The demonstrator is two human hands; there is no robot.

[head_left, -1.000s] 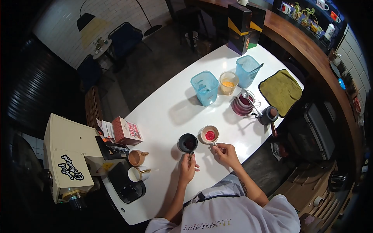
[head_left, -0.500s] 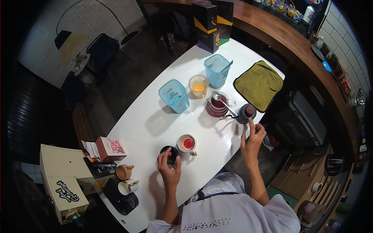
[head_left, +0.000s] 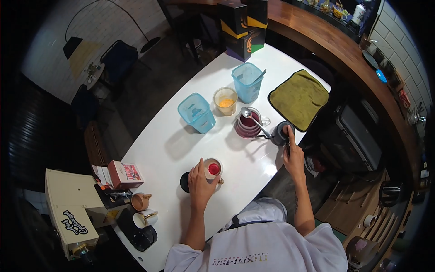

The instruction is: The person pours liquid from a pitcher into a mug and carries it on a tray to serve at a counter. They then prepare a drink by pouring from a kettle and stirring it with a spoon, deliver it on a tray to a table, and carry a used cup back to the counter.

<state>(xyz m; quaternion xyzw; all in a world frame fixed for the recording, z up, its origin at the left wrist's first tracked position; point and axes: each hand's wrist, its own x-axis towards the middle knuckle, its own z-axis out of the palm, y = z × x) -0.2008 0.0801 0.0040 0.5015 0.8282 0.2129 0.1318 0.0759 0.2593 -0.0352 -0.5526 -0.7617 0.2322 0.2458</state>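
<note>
My left hand (head_left: 199,181) is over the table beside a light cup (head_left: 213,168) with red contents, its fingers apart at the cup's left side. A dark cup (head_left: 185,182) sits partly hidden behind that hand. On the right, my right hand (head_left: 293,153) is wrapped round the handle of a small black kettle (head_left: 280,134), one finger on its lid. Just left of the kettle stands a glass server (head_left: 247,128) of dark red liquid, a spoon (head_left: 256,119) lying across its top.
Two blue containers (head_left: 197,113) and a glass (head_left: 225,101) with yellow contents stand farther back. A green cloth (head_left: 299,99) lies at the right. Black boxes (head_left: 234,20) are at the far end. Two mugs (head_left: 141,201), a red box (head_left: 125,174) and a cream machine (head_left: 71,199) are at the left.
My left hand has let go of the dark cup and moved to the light cup. My right hand has left the light cup, reached right and taken the kettle's handle. The view has shifted.
</note>
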